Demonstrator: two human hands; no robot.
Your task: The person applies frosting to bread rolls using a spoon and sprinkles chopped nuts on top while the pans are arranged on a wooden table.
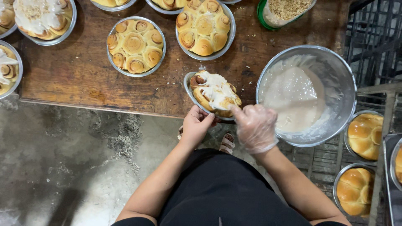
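Note:
My left hand grips the near rim of a small round metal pan, tilted, holding spiral buns partly covered with white icing. My right hand, in a clear plastic glove, has its index finger touching the icing on the near right side of the buns. Just right of it stands a large metal bowl with white icing inside.
On the brown wooden table sit two pans of plain spiral buns, an iced pan at the far left, and a green-rimmed tub of crumbs. Pans of plain round buns rest on a wire rack at right.

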